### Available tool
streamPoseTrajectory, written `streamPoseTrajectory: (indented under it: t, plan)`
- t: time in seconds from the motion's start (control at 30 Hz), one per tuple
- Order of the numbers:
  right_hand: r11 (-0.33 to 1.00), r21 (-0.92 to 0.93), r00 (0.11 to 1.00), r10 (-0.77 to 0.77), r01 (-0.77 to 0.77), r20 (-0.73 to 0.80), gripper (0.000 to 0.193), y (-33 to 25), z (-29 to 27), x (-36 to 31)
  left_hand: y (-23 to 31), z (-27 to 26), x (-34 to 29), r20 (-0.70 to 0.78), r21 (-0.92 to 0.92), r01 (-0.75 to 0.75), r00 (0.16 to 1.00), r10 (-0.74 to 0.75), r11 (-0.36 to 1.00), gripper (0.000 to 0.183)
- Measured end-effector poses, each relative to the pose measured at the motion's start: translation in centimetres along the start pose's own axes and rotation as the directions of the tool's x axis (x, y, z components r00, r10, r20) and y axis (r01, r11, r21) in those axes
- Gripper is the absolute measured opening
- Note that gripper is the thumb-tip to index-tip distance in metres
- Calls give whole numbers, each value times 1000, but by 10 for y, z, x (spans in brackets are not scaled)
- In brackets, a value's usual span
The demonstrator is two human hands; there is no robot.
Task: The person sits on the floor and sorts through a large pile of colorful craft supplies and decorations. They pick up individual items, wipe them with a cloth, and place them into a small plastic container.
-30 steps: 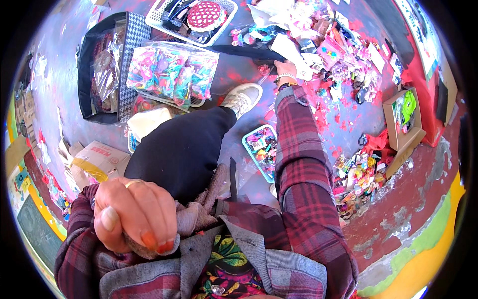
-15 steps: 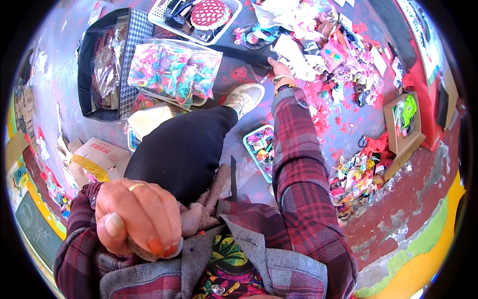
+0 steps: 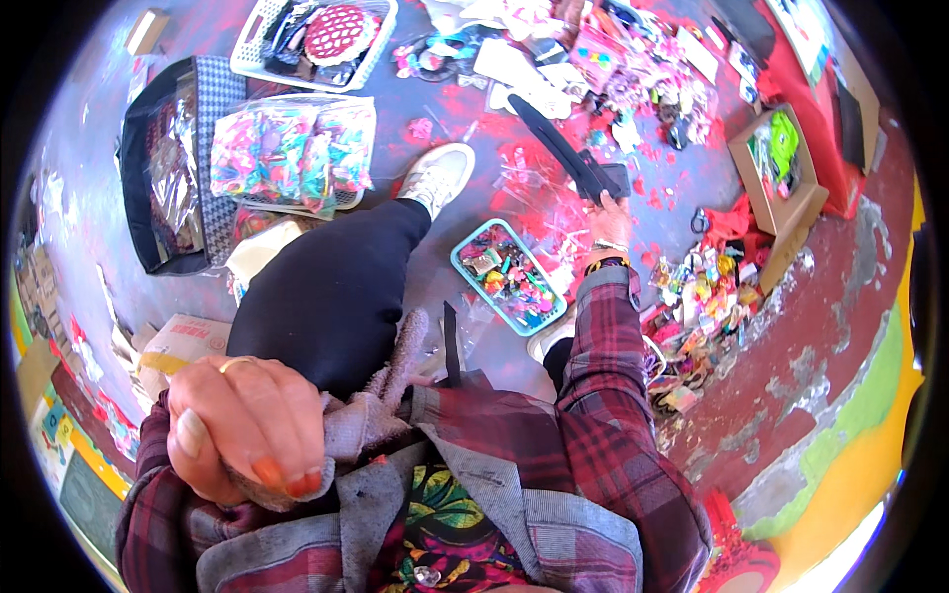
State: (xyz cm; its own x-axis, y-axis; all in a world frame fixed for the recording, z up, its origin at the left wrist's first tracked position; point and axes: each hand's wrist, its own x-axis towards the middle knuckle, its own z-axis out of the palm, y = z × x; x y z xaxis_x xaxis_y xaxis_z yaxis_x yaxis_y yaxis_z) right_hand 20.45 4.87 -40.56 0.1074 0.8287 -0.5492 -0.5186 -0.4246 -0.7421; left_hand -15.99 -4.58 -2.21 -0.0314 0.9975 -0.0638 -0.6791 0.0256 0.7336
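Observation:
In front of my body my left hand [image 3: 252, 425] is closed round a bunched mauve-grey fuzzy cloth [image 3: 371, 420]. A ring sits on one finger. My right arm reaches forward and down, and my right hand [image 3: 611, 219] grips one end of a long, flat black thing [image 3: 556, 143], whose kind I cannot make out. This lies slantwise low over the red-stained floor, its far end by white scraps. A dark rectangular piece [image 3: 618, 178] shows beside my fingers. Left of that hand stands a light-blue basket [image 3: 473, 282] of small colourful pieces.
A pile of pink and white wrappings [image 3: 643, 69] lies ahead. Small bright items [image 3: 702, 296] are heaped at the right, below an open cardboard box [image 3: 806, 193]. On the left are a bagged colourful bundle [image 3: 287, 148], a black fabric bin [image 3: 138, 188] and a white basket [image 3: 381, 49].
My right hand has swung right and nearer, bringing the black thing with it. The view has shifted, and more of the light-blue basket shows. My left hand keeps its hold on the cloth.

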Motion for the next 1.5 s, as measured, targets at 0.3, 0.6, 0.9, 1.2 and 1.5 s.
streamPoseTrajectory:
  t: [0.3, 0.6, 0.9, 1.2, 1.5]
  plan:
    - [978, -26, 975, -208, 207, -79, 21, 12, -84, -25, -19, 17, 3, 140, 8, 73, 987, -74, 997, 33]
    - [809, 584, 991, -122, 68, 52, 9, -3, -59, -63, -31, 35, 4, 100, 3, 95, 990, -95, 995, 33]
    - [644, 764, 939, -232, -46, 253, 30, -15, -21, -52, -40, 43, 6, 119, 7, 110, 987, -110, 994, 32]
    - [575, 815, 976, -210, 80, 52, 42, -15, 9, -48, -47, 49, 7, 141, 26, 141, 980, -143, 990, 32]
    - [470, 882, 993, -98, -17, 71, 45, -31, 1, -61, -52, 53, 7, 128, 42, 130, 983, -134, 991, 32]
